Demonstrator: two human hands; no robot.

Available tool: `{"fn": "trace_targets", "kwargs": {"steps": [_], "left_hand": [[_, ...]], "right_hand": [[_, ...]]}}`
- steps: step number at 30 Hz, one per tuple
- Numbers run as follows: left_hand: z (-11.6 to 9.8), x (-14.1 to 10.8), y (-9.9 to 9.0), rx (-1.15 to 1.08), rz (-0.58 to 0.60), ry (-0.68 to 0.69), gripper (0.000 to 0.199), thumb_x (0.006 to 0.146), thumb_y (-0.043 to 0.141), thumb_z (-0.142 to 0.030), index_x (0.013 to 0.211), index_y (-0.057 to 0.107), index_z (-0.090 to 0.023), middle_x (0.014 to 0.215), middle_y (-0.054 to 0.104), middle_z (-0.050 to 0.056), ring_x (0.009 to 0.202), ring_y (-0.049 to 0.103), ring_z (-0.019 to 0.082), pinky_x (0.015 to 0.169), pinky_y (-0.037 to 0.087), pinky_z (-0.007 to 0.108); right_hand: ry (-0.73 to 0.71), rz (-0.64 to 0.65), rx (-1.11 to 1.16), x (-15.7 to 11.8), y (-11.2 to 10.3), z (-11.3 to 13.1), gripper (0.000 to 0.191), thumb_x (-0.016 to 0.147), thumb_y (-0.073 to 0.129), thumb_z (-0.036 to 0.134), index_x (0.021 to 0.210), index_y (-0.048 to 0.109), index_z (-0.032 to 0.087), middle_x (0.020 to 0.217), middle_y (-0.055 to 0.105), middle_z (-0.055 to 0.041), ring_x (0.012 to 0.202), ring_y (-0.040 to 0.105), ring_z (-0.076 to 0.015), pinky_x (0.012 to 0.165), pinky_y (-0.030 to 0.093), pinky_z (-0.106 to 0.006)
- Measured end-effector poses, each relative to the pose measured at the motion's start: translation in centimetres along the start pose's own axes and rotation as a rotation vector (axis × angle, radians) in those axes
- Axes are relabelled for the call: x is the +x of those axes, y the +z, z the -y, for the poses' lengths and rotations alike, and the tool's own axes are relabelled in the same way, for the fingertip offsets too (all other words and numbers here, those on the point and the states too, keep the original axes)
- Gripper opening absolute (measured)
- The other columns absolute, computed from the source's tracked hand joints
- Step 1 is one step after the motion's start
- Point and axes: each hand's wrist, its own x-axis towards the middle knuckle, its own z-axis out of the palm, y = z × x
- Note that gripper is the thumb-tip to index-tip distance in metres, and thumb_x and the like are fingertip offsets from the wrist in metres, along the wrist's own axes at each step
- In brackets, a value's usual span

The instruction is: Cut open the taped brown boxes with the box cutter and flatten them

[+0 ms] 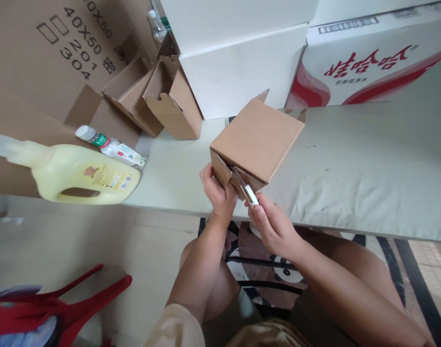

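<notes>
A small brown cardboard box is tilted over the front part of the table, with flaps standing out at its far end. My left hand is closed on the flaps at its near lower end; some fingers are hidden behind the cardboard. In my right hand is a white-handled knife, gripped between thumb and fingers. Its narrow blade points up and left, with the tip at the slit between the box's near flap and top panel. How deep the tip reaches is hidden.
Left on the pale-covered table are two open cardboard boxes, a clear bottle and a yellow detergent jug. White cartons and a red-and-white carton line the back. A red chair stands lower left.
</notes>
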Motion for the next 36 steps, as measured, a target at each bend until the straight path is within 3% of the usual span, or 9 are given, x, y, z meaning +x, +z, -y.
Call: {"fn": "trace_targets", "kwargs": {"steps": [10,18,22,26,31,36], "left_hand": [[0.1,0.1,0.2,-0.036,-0.007,-0.087,0.040,0.081,0.060,-0.026,0.120,0.051,-0.021,0.108,0.059,0.007,0.096,0.059,0.021,0.087,0.049,0.037],[0.4,0.0,0.0,-0.044,0.061,-0.095,0.040,0.086,0.057,-0.035,0.123,0.051,-0.021,0.112,0.059,0.009,0.102,0.062,0.023,0.087,0.052,0.036],[0.8,0.2,0.2,-0.123,0.043,-0.172,0.040,0.085,0.056,-0.030,0.123,0.050,-0.022,0.114,0.061,0.008,0.103,0.064,0.022,0.087,0.053,0.035],[1.2,0.5,0.4,-0.177,-0.014,-0.226,0.039,0.085,0.055,-0.026,0.123,0.049,-0.022,0.113,0.062,0.007,0.098,0.065,0.021,0.084,0.054,0.033],[1.0,0.3,0.0,-0.173,0.011,-0.190,0.041,0.087,0.056,-0.029,0.127,0.047,-0.022,0.120,0.062,0.010,0.109,0.064,0.022,0.093,0.052,0.036],[0.9,0.2,0.0,-0.208,0.008,-0.218,0.040,0.088,0.056,-0.031,0.126,0.049,-0.022,0.118,0.063,0.009,0.104,0.063,0.021,0.091,0.052,0.036]], "right_hand": [[-0.026,0.008,-0.087,0.5,-0.2,0.5,0.025,0.106,0.029,0.037,0.090,0.042,0.023,0.066,0.044,0.0041,0.054,0.041,-0.0122,0.054,0.033,-0.027],[0.039,0.059,-0.079,0.6,0.2,-0.9,0.030,0.105,0.029,0.042,0.092,0.046,0.022,0.063,0.045,0.0044,0.053,0.040,-0.0117,0.053,0.032,-0.026],[0.023,0.064,-0.020,0.2,0.0,-1.3,0.032,0.106,0.030,0.045,0.095,0.048,0.021,0.064,0.043,0.0048,0.053,0.040,-0.0114,0.052,0.031,-0.026],[-0.011,0.029,0.008,-0.1,-0.5,-1.1,0.034,0.106,0.031,0.046,0.095,0.050,0.021,0.064,0.043,0.0047,0.054,0.038,-0.0109,0.052,0.031,-0.026],[-0.041,-0.029,0.046,-0.5,-0.7,-1.1,0.035,0.106,0.031,0.048,0.096,0.050,0.021,0.060,0.039,0.0062,0.052,0.034,-0.0108,0.051,0.030,-0.026],[-0.073,-0.030,0.022,-0.5,-0.5,-0.8,0.035,0.106,0.030,0.048,0.094,0.049,0.021,0.063,0.043,0.0047,0.053,0.039,-0.0108,0.052,0.033,-0.025]]}}
